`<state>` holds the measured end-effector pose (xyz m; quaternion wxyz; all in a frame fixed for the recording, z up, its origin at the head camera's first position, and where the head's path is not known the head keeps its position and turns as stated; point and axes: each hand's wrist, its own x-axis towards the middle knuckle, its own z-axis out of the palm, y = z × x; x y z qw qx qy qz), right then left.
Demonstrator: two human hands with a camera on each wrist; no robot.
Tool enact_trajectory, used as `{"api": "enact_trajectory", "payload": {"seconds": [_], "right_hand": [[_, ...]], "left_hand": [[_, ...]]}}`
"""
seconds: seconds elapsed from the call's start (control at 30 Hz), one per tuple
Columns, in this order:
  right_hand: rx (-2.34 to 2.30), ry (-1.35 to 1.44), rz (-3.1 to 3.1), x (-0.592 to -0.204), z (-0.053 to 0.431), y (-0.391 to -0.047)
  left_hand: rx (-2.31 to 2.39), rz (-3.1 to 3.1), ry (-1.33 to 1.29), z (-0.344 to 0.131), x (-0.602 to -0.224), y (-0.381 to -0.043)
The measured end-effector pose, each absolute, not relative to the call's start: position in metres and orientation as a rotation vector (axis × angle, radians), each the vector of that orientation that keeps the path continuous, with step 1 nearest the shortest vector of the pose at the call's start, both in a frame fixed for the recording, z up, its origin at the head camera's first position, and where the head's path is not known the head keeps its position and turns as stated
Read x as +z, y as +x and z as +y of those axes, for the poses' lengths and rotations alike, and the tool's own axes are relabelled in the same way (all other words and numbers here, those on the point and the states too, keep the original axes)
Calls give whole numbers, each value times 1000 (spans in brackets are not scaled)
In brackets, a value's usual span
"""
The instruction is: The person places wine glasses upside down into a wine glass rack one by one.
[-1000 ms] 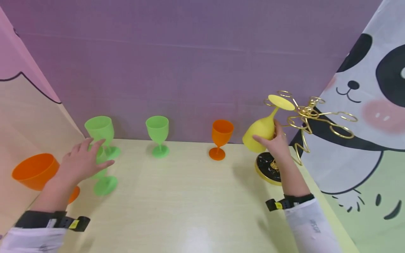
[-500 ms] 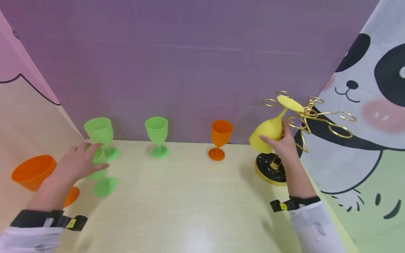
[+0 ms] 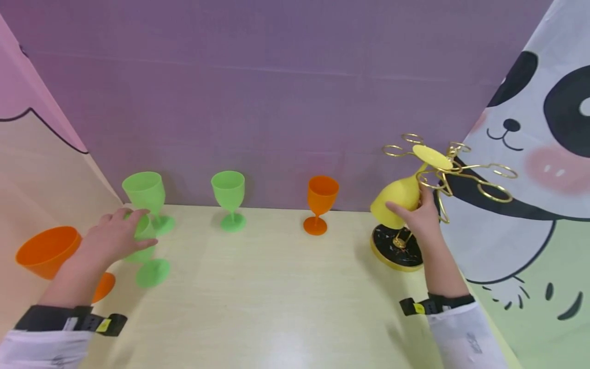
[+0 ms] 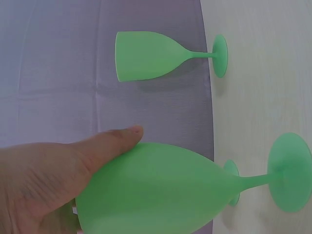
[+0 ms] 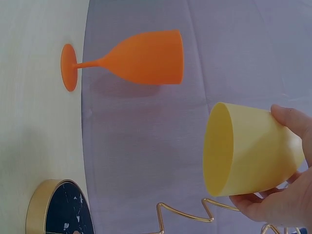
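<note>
My right hand (image 3: 423, 220) grips a yellow goblet (image 3: 397, 197) by its bowl. The goblet is held upside down and tilted, its mouth to the lower left and its foot among the gold wire rings of a glass rack (image 3: 477, 179). In the right wrist view, thumb and fingers wrap the yellow bowl, while stem and foot are out of frame. At the left, my left hand (image 3: 108, 237) holds the bowl of a green goblet (image 4: 156, 190), its thumb along one side. That goblet is upright, its foot (image 3: 153, 272) at the table; the other fingers are mostly hidden.
Two more green goblets stand at the back, one behind my left hand (image 3: 145, 189) and one farther right (image 3: 229, 188). An orange goblet (image 3: 322, 195) stands left of the rack's black base (image 3: 389, 245). Another orange goblet (image 3: 46, 251) stands partly behind my left forearm.
My right hand has moved right with the yellow goblet, bringing its foot right and slightly lower among the rack's rings. My left hand has drawn in around the near green goblet's bowl.
</note>
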<state>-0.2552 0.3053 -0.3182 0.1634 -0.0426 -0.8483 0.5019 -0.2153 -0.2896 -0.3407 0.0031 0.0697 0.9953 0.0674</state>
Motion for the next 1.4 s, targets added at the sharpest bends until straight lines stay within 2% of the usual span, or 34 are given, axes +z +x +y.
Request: {"api": "enact_trajectory", "payload": {"seconds": [1.4], "right_hand": [[1295, -56, -2518, -331, 319, -235]], "left_hand": [[181, 3106, 207, -289, -339, -215]]}}
